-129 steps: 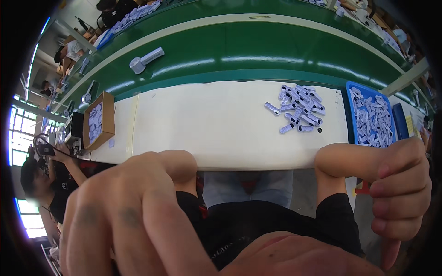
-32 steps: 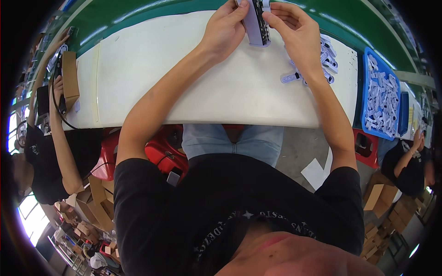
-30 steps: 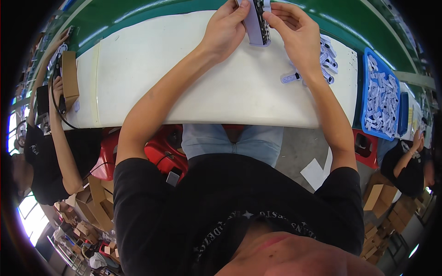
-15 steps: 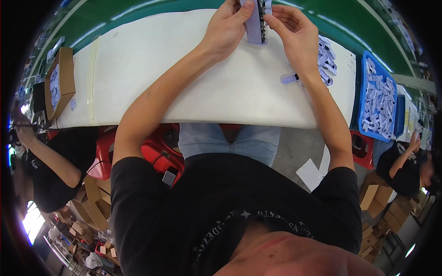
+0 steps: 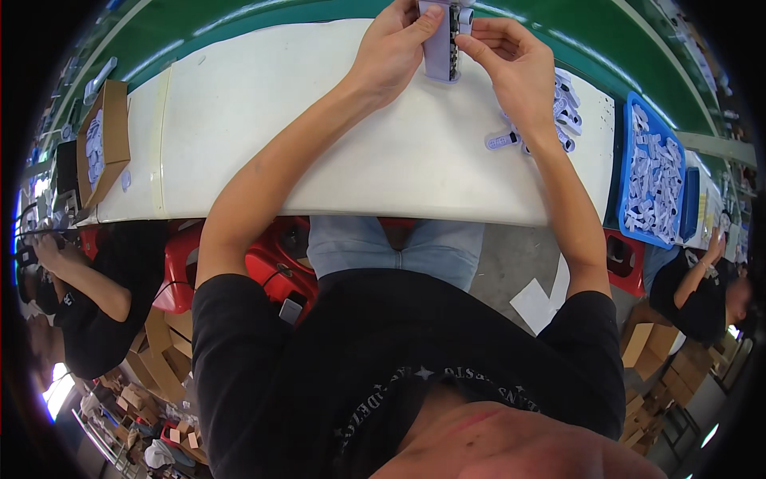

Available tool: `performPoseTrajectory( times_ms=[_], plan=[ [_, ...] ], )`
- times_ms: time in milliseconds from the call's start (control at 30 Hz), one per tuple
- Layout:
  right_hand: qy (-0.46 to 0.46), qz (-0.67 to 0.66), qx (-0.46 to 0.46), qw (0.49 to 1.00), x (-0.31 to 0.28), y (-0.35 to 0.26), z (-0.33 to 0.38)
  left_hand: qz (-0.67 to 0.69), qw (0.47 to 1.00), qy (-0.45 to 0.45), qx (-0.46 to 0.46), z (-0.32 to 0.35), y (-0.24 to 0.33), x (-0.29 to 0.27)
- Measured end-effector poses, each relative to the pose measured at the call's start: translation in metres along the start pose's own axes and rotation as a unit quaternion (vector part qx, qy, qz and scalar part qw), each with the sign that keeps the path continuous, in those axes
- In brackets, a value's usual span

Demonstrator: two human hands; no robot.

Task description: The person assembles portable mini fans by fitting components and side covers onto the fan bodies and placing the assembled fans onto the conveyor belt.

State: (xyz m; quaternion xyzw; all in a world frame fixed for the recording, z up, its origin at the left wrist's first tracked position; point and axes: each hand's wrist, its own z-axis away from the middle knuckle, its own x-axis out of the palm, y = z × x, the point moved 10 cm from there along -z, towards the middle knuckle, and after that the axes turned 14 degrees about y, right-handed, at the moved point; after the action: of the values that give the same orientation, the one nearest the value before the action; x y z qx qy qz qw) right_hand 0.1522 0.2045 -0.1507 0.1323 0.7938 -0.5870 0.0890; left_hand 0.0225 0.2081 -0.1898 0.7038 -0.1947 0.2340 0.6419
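Note:
At the far edge of the white table, my left hand (image 5: 391, 52) is closed round a long pale-white case (image 5: 439, 56), its thumb flat on the front face. A row of small dark and metallic parts runs down the case's right side. My right hand (image 5: 515, 68) is at that side, thumb and forefinger bent together against the row; what they pinch is hidden. A small white piece with a dark spot (image 5: 466, 20) shows just above those fingertips. Beside my right wrist lies a pile of small white plastic pieces with dark ovals (image 5: 567, 108), partly covered by the forearm.
A blue crate (image 5: 625, 188) full of similar white pieces stands at the table's right end. On the left, a cardboard box (image 5: 118, 132) holds more pale pieces on the white table (image 5: 263, 96). People in black (image 5: 100, 307) sit at both sides, near red stools (image 5: 179, 267).
The case has tilted slightly in my left hand, showing more of its row of parts. My right fingertips have shifted slightly down along its side, and a small white piece shows more above them.

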Motion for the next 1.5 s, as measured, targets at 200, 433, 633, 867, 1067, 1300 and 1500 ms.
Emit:
performPoseTrajectory(
  times_ms=[200, 433, 633, 867, 1067, 1300, 1500],
  plan=[
    [0.007, -0.015, -0.036, 0.999, 0.001, -0.006, 0.008, -0.103, 0.993, 0.011, 0.062, 0.015, 0.014, 0.007],
    [0.051, 0.078, -0.165, 0.982, 0.004, -0.035, 0.019, -0.156, 0.981, 0.063, 0.096, 0.006, 0.012, -0.006],
    [0.050, 0.046, -0.163, 0.984, 0.006, -0.035, 0.021, -0.184, 0.980, 0.030, 0.073, -0.003, 0.008, -0.014],
    [0.004, -0.022, -0.142, 0.990, 0.006, -0.031, 0.011, 0.025, 1.000, -0.016, -0.008, 0.000, 0.014, 0.009],
    [-0.118, -0.093, -0.029, 0.988, 0.028, -0.010, 0.014, -0.008, 0.997, -0.078, 0.005, -0.002, 0.019, 0.014],
    [-0.114, -0.060, -0.061, 0.990, 0.027, -0.021, 0.016, -0.133, 0.976, -0.160, 0.063, -0.005, 0.007, 0.008],
    [-0.129, -0.053, -0.066, 0.988, 0.026, -0.024, 0.016, -0.052, 0.991, -0.122, -0.012, -0.001, 0.007, 0.012]
  ],
)
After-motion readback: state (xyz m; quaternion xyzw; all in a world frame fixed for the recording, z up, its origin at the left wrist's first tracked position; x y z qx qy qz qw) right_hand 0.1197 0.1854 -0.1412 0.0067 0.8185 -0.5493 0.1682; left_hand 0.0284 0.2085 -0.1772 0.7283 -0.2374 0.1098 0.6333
